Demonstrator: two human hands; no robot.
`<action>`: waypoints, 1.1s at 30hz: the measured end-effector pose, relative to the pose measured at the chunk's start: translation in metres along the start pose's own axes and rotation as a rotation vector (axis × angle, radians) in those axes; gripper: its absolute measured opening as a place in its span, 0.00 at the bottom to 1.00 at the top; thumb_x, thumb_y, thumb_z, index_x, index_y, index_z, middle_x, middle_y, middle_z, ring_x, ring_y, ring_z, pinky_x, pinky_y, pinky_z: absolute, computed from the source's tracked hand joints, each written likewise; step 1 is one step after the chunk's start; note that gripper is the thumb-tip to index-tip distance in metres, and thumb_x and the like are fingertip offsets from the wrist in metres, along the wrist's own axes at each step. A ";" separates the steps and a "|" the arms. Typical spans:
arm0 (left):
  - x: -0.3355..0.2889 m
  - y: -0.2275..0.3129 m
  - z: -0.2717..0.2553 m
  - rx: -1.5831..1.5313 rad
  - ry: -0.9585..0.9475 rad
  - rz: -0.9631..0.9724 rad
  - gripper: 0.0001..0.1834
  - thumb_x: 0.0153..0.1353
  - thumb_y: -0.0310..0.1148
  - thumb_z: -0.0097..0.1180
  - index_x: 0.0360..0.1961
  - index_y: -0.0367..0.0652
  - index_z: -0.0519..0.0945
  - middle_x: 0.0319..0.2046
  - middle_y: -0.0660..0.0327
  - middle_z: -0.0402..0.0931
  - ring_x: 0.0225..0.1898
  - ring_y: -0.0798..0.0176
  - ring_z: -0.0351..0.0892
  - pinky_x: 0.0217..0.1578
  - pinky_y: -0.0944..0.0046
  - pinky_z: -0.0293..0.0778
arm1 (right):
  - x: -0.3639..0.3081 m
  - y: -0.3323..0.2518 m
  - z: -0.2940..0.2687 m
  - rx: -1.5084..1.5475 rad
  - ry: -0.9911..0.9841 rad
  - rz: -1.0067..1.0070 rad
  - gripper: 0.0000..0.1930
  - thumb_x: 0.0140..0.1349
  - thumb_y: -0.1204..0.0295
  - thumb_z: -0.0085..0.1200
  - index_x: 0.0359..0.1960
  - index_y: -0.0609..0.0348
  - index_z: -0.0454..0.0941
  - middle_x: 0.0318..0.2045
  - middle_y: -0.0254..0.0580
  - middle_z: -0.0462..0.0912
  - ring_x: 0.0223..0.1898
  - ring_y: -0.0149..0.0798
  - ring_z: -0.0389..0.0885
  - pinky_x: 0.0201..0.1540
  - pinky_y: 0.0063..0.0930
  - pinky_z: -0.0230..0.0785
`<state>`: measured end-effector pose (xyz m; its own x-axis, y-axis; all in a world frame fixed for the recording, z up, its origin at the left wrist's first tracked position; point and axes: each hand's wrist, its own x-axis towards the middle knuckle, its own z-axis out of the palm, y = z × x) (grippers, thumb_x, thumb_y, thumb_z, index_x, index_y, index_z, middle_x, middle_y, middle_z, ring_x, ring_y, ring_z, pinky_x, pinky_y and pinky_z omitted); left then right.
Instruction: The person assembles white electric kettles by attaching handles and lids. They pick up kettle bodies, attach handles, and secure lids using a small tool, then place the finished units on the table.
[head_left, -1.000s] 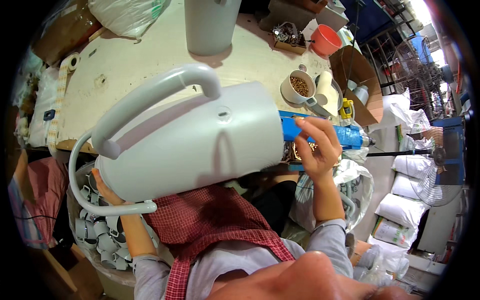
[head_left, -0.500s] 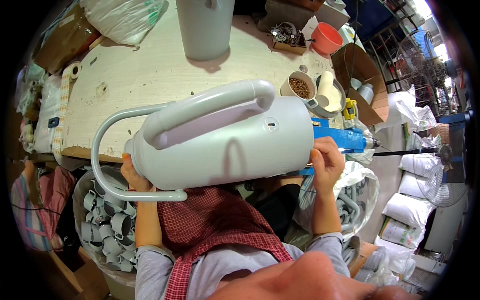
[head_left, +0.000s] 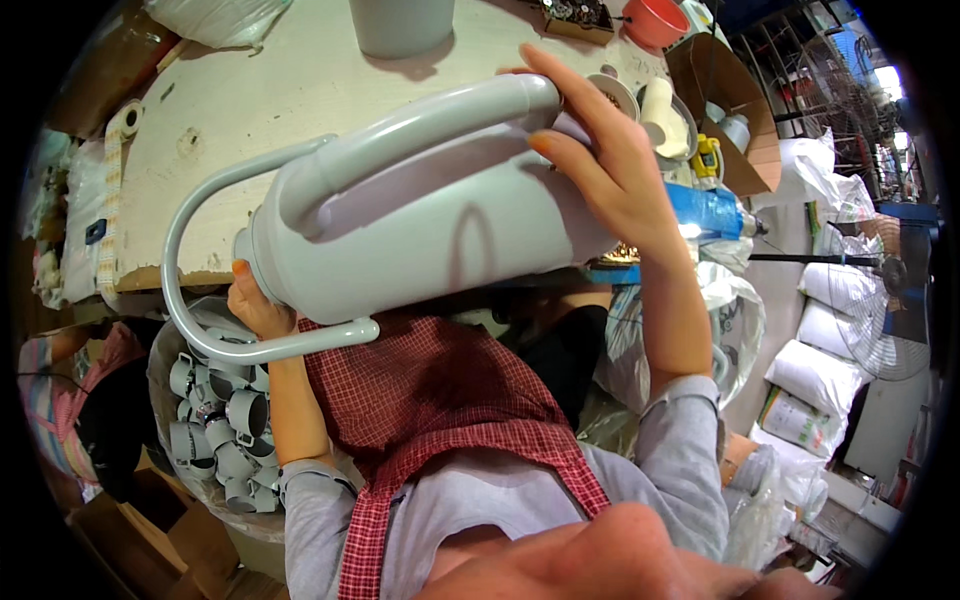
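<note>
A large grey plastic jug lies on its side in front of me, over the bench's near edge, its narrow neck to the left. A thick side handle runs along its upper side, and a thin bail handle loops around the neck end. My left hand is closed on the neck. Near the wide end, my right hand grips the jug, its thumb on the body and its fingers spread over the end of the side handle. The palm hides part of that end.
Another grey vessel stands on the bench. A roll of tape, red bowl, blue tool and cardboard box lie around. Grey ring-shaped parts fill a bag at lower left. White sacks lie right.
My right hand has moved from the lower rim of the wide end up to the handle's end. The jug has shifted slightly up and left in view, my left hand still at its neck.
</note>
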<state>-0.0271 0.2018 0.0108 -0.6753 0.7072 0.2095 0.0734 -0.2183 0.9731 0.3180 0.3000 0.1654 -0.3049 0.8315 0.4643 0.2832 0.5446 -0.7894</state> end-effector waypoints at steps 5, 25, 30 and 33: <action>0.004 0.009 -0.001 0.049 -0.057 -0.014 0.31 0.71 0.49 0.47 0.13 0.41 0.72 0.12 0.69 0.69 0.15 0.76 0.63 0.18 0.71 0.57 | -0.012 0.012 -0.006 0.353 -0.098 0.119 0.21 0.55 0.83 0.58 0.54 0.66 0.77 0.46 0.39 0.81 0.48 0.31 0.79 0.53 0.26 0.72; 0.003 0.003 -0.003 0.000 -0.034 -0.037 0.30 0.71 0.49 0.48 0.15 0.40 0.75 0.14 0.69 0.72 0.18 0.76 0.66 0.21 0.72 0.61 | -0.017 0.008 -0.005 -0.205 -0.069 -0.070 0.16 0.53 0.73 0.62 0.44 0.63 0.80 0.38 0.44 0.85 0.41 0.45 0.84 0.68 0.52 0.56; 0.003 0.005 0.001 0.037 0.018 -0.054 0.29 0.71 0.47 0.48 0.17 0.36 0.77 0.16 0.67 0.74 0.20 0.74 0.69 0.23 0.70 0.65 | -0.017 0.010 -0.004 -0.222 -0.088 -0.099 0.17 0.52 0.73 0.63 0.45 0.62 0.80 0.39 0.44 0.85 0.42 0.45 0.84 0.68 0.53 0.55; 0.016 -0.044 -0.034 0.240 -0.056 0.154 0.25 0.71 0.39 0.47 0.20 0.33 0.79 0.22 0.63 0.78 0.25 0.71 0.72 0.30 0.68 0.71 | -0.019 0.014 -0.008 -0.269 -0.074 -0.115 0.17 0.53 0.71 0.64 0.46 0.59 0.81 0.40 0.44 0.85 0.42 0.46 0.83 0.68 0.54 0.55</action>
<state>-0.0665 0.2001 -0.0322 -0.6017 0.7156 0.3548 0.3476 -0.1653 0.9229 0.3348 0.2928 0.1485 -0.4115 0.7577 0.5066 0.4706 0.6526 -0.5938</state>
